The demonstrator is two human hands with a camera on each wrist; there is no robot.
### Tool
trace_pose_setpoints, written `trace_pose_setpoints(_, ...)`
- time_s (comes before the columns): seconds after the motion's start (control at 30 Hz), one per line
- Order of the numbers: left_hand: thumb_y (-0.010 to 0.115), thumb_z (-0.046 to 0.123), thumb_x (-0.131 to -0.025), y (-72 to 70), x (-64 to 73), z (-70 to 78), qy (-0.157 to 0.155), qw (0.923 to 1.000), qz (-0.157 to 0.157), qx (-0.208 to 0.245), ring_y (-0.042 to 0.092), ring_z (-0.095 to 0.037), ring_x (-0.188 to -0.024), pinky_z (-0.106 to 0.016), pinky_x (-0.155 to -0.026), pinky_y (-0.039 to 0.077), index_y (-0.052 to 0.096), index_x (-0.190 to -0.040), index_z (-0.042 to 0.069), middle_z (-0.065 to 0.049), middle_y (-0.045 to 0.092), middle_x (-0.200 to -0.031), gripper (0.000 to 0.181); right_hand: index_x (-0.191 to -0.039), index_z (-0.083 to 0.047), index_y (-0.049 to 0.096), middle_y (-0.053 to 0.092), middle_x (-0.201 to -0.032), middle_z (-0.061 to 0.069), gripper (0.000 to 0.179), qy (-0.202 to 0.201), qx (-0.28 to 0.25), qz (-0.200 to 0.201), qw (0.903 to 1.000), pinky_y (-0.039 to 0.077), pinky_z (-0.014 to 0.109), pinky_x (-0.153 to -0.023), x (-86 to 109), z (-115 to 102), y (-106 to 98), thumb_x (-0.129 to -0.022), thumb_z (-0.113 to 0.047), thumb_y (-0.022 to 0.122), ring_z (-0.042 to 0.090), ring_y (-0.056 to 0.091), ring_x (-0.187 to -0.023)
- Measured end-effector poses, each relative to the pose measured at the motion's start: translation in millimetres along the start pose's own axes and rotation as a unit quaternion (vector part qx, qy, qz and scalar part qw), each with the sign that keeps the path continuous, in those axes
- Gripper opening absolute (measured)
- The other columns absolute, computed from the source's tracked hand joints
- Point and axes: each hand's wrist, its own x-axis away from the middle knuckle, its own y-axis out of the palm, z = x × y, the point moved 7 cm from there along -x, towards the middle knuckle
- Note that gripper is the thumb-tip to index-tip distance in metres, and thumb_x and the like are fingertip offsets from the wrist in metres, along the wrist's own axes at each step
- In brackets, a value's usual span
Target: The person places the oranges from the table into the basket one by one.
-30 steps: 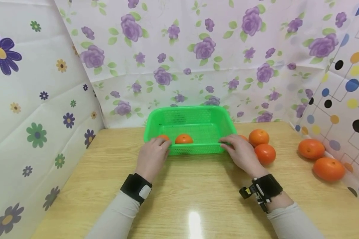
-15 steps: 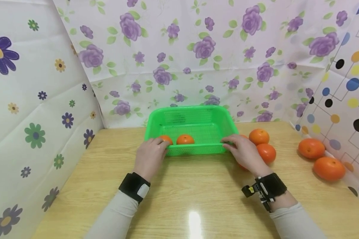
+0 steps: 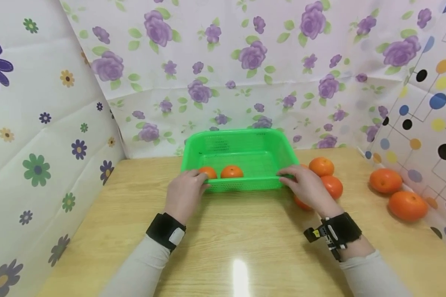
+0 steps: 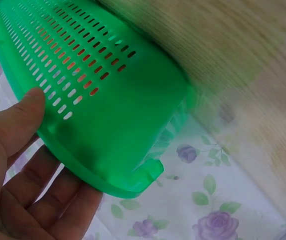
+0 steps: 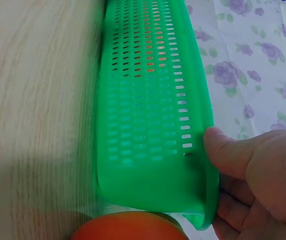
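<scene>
A green perforated plastic basket (image 3: 245, 184) stands on the table, with two round orange fruits (image 3: 232, 171) along its near side inside. My left hand (image 3: 184, 194) grips the near rim at the left corner, the thumb (image 4: 28, 112) on the outer wall and the fingers over the rim. At the right corner, my right hand (image 3: 305, 185) pinches the same rim between thumb (image 5: 227, 150) and fingers. Several orange-red fruits lie by the right hand, including one at the back (image 3: 321, 166) and one (image 3: 332, 187) partly behind the hand. Another fruit (image 5: 133, 227) lies close to the basket's end in the right wrist view.
Two more orange fruits, one behind (image 3: 385, 180) and one in front (image 3: 407, 206), lie at the far right by the dotted side cloth (image 3: 427, 136). A flowered cloth (image 3: 223, 74) hangs right behind the basket. Wooden tabletop (image 3: 215, 247) extends in front.
The basket has shifted slightly to the right with both hands on its rim. A fruit below the right hand has come into sight. The head view has tilted a little.
</scene>
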Motion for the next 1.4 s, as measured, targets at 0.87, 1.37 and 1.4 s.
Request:
trace_pose_setpoints(0.87, 0.082, 0.026, -0.078, -3.8, 0.8, -10.7, 0.002, 0.9997, -0.016, 0.016, 0.062, -0.019, -0.074, -0.032, -0.068, 0.048, 0.076, -0.095, 0.018, 0.002, 0.071, -0.089, 0.019, -0.132, -0.014, 0.064, 0.063, -0.124, 0.013, 0.054, 0.048, 0.122, -0.125, 0.9835, 0.043, 0.055, -0.096, -18.8, 31.1, -35.1, -0.085, -0.039, 0.076, 0.033, 0.057, -0.116)
trace_pose_setpoints(1.37, 0.081, 0.026, -0.081, -4.1, 0.6, -12.5, -0.002, 0.9996, -0.025, 0.013, 0.062, -0.019, -0.077, -0.033, -0.07, 0.048, 0.076, -0.096, 0.019, 0.003, 0.071, -0.091, 0.018, -0.091, -0.02, 0.066, 0.065, -0.082, -0.004, 0.036, 0.037, 0.113, -0.154, 0.9809, 0.048, 0.04, -0.075, -34.5, 23.6, -23.9, -0.073, -0.046, 0.083, 0.017, 0.058, -0.076)
trace_pose_setpoints(1.4, 0.081, 0.026, -0.081, -4.4, 0.7, -12.8, -0.004, 0.9996, -0.026, 0.013, 0.062, -0.019, -0.077, -0.032, -0.07, 0.048, 0.076, -0.096, 0.019, 0.003, 0.071, -0.092, 0.018, -0.091, -0.019, 0.067, 0.065, -0.082, -0.004, 0.036, 0.038, 0.112, -0.154, 0.981, 0.048, 0.039, -0.075, -35.3, 23.0, -23.1, -0.073, -0.045, 0.083, 0.017, 0.058, -0.076)
